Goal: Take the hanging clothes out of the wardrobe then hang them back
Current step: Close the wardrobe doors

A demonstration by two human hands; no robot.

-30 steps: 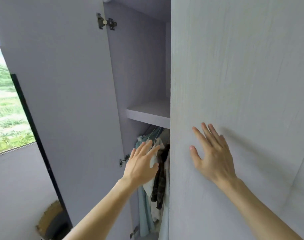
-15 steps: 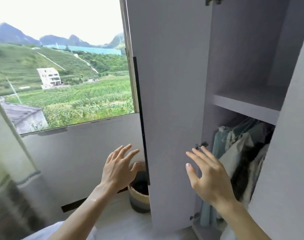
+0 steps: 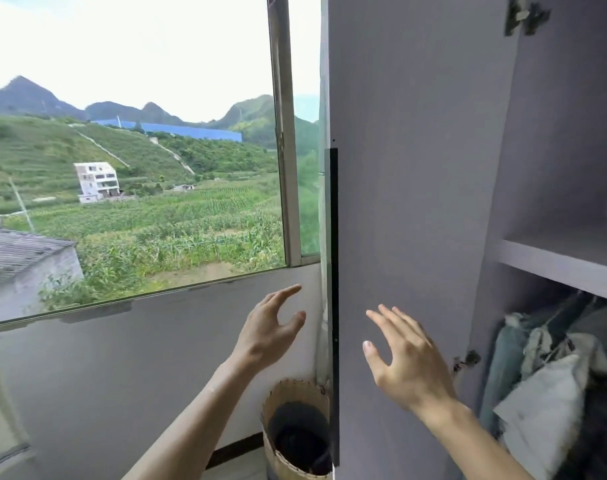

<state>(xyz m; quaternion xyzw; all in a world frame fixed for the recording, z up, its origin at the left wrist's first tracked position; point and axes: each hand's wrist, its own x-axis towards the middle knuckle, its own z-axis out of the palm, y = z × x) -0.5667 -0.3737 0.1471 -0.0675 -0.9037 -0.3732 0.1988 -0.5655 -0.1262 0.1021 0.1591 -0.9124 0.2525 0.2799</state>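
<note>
Pale lilac-grey laminate fills most of the view, and that's the wardrobe door (image 3: 416, 202), standing wide open with its inner face towards the camera and a black strip (image 3: 333, 271) running down its outer edge. To the left of it is a big window (image 3: 284, 168) looking out on green fields, hills and a white building, with a plain grey wall (image 3: 122, 358) below the sill. To the right of the door you can see into the wardrobe (image 3: 554, 133) itself, where a shelf (image 3: 565, 268) crosses partway up. The clothes (image 3: 544, 375) are still in there, hanging bunched together right under that shelf in the lower right corner: something teal-blue on the left, some whitish-grey fabric in front, and darker stuff behind. Down on the floor, in the corner between the wall and the door edge, sits a woven basket (image 3: 295, 431) with something dark inside. Both hands are up and holding nothing. The right hand (image 3: 409, 365) is in front of the door's inner face, fingers spread and pointing up-left, but I can't tell if it's actually touching the panel. The left hand (image 3: 267, 336) is just left of the door edge, in front of the wall, with relaxed fingers and the thumb apart from them, gripping nothing. Smallest bits are two metal hinges, an upper hinge (image 3: 525, 15) at the top and a lower hinge (image 3: 466, 360) just beside the right hand.
</note>
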